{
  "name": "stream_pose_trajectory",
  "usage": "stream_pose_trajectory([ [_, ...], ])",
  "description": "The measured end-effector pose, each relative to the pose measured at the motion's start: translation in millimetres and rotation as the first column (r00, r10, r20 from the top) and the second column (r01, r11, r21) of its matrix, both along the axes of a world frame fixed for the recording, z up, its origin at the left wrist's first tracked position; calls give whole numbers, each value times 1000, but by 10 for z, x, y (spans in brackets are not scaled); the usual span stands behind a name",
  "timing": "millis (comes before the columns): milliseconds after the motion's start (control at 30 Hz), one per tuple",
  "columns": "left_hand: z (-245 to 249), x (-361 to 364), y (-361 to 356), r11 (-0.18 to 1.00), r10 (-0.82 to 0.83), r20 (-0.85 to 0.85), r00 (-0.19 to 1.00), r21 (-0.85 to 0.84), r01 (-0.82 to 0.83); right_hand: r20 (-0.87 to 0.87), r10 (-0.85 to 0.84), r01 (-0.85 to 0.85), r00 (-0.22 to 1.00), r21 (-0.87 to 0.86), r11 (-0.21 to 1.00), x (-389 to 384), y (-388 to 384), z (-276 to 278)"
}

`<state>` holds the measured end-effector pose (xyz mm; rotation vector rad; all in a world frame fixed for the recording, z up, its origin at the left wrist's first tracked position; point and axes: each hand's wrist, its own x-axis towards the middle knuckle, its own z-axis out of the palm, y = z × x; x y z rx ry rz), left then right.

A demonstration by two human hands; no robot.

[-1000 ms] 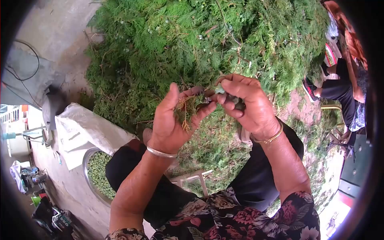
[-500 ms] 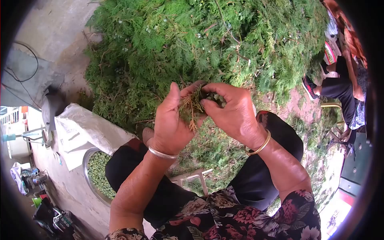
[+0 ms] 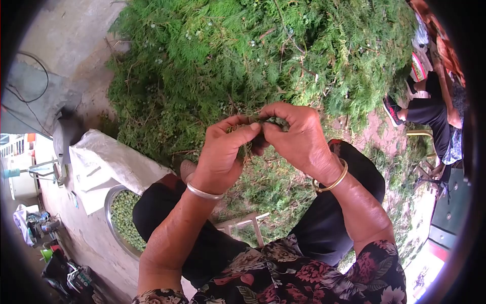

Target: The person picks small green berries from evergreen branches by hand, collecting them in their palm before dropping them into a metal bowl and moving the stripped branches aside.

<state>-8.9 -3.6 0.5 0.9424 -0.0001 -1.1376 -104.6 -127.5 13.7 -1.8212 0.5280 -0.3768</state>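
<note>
Nearest, 6 o'clock: flowered shirt [image 3: 304, 276], both forearms rising out of it over black trousers [image 3: 329, 223].

Left wrist: silver bangle [image 3: 204, 192]. Right wrist: gold bangle [image 3: 331, 180].

Centre of view: left hand [image 3: 223, 154] and right hand [image 3: 298, 137] meet fingertip to fingertip.
- Left hand: fingers curled over, thumb pressed in, clenched around a sprig [image 3: 245, 150]. Brownish-green twig ends show just below the fingers.
- Right hand: thumb and forefinger pinched on the top end of the same sprig, at 12 o'clock from the left thumb. Other fingers bent in.
- The sprig sits between the two hands, held above the knees, mostly hidden by the fingers.

Between the knees, 6 o'clock from the hands: a pale stool frame [image 3: 248, 225] on ground littered with green bits.

8 o'clock: metal bowl [image 3: 107, 213], partly behind the left knee, filled with small green berries [image 3: 124, 218]. Touching it at 9 o'clock: a white sack [image 3: 109, 162].

12 o'clock, far: a big heap of green branches [image 3: 253, 50], pale berries dotted through it; it spans most of the top.

3 o'clock, far: another person [image 3: 430, 114] seated beside the heap, dark trousers, only partly in view.
</note>
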Motion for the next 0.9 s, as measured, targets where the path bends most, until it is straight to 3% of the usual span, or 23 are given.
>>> stream_pose_trajectory([
  [67,-49,21,19,998,-53,112,992,34,49,-28,16,-18,999,-58,998,-9,-22,21],
  [167,-63,44,32,997,9,34,999,74,-11,-37,59,-59,998,2,998,-10,-71,141],
  [200,-56,60,25,997,7,33,999,77,-9,-42,47,-34,998,282,959,-12,-103,245],
  [233,-45,76,16,997,-6,53,999,82,2,-53,38,-3,998,541,841,-17,-134,299],
  [267,-46,74,25,996,-19,72,997,91,12,-59,39,0,998,547,837,-28,-164,293],
  [333,-112,69,34,992,-33,90,995,121,22,32,5,-28,999,760,649,-46,-244,289],
  [400,-176,33,22,989,-56,116,992,146,39,52,6,-45,999,801,597,-88,-291,299],
  [467,-218,-139,79,961,-261,142,955,131,243,129,-94,-86,987,925,371,-141,-338,272],
  [500,-214,-274,111,960,-266,146,953,132,248,186,-93,-144,978,928,344,-175,-377,261],
  [533,-217,-447,153,859,-503,358,786,111,500,189,-101,-144,977,928,343,-189,-389,268],
  [567,-221,-577,196,689,-656,544,523,149,709,205,-117,-156,972,931,331,-197,-386,281],
  [600,-300,-651,237,683,-664,539,519,153,715,220,-134,-168,966,934,316,-212,-385,286],
  [667,-517,-738,302,728,-496,868,24,400,557,255,-138,-214,957,942,257,-240,-399,290],
  [700,-410,-665,281,551,-748,659,76,554,625,252,-142,-212,957,945,250,-250,-398,306],
  [733,-430,-664,275,544,-755,652,73,560,625,249,-148,-209,957,948,240,-261,-388,320],
  [800,-559,-686,334,593,-804,471,363,598,539,200,-159,-160,967,959,232,-288,-365,352],
  [833,-664,-758,383,706,-678,675,291,489,512,204,-146,-156,968,946,282,-297,-360,356],
  [867,-728,-861,435,701,-688,661,299,496,513,207,-129,-154,970,930,335,-289,-361,331],
  [900,-753,-976,478,589,-725,681,103,535,606,238,-127,-188,963,929,319,-286,-382,276],
])
